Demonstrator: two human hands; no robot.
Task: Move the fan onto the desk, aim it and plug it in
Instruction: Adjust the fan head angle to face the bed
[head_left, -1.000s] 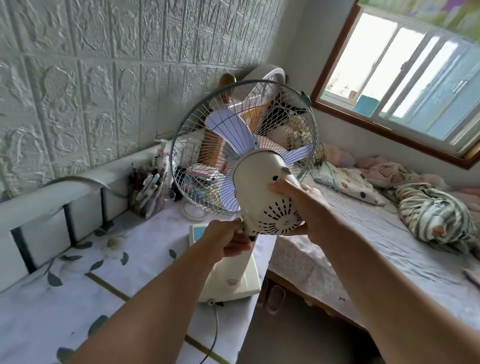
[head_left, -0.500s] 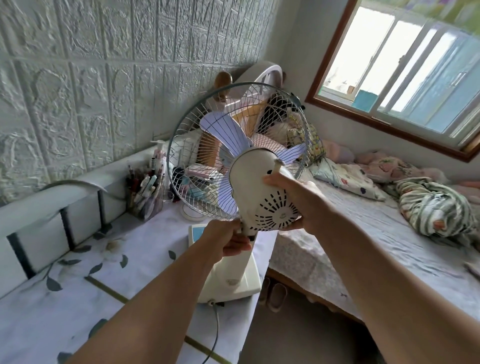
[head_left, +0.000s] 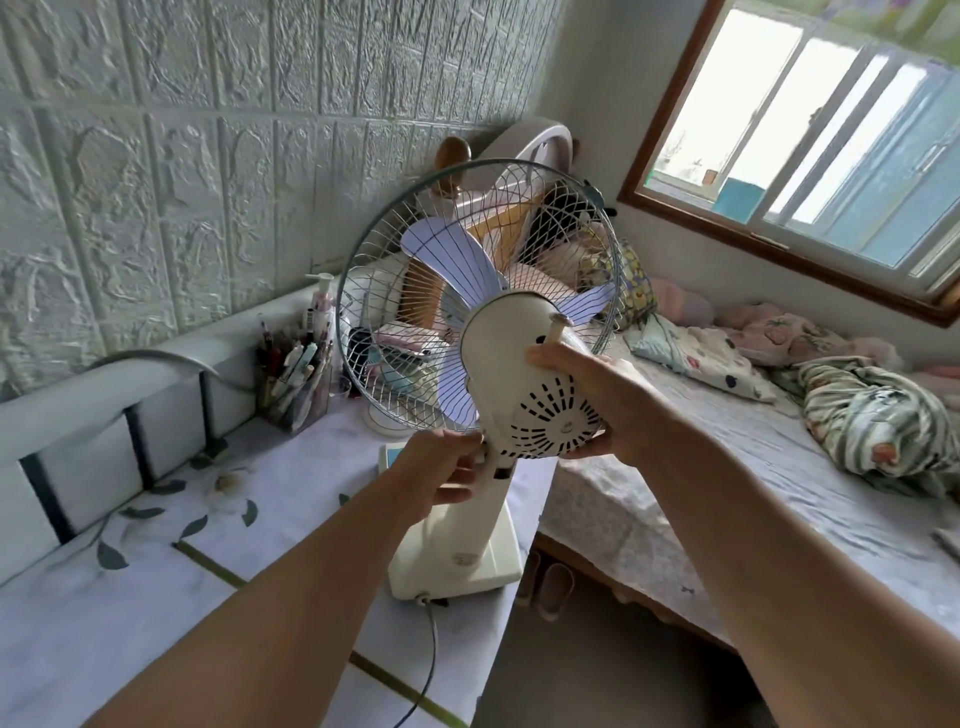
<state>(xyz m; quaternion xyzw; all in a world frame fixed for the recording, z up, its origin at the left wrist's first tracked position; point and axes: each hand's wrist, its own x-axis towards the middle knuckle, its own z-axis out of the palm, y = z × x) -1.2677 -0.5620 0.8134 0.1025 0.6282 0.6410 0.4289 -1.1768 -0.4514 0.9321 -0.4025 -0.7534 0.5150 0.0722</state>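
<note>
At centre frame the left hand (head_left: 441, 470) clamps the neck of the fan (head_left: 498, 374) steady on the desk (head_left: 156, 597) while the right hand (head_left: 597, 400), fingers curled around the motor housing, tilts it to aim

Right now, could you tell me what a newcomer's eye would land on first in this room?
The cream fan stands on the desk at centre. The right hand cups its motor housing and the left hand grips its neck. Behind it a pen holder sits by the wall; a rumpled bed lies under the bright window to the right.
</note>
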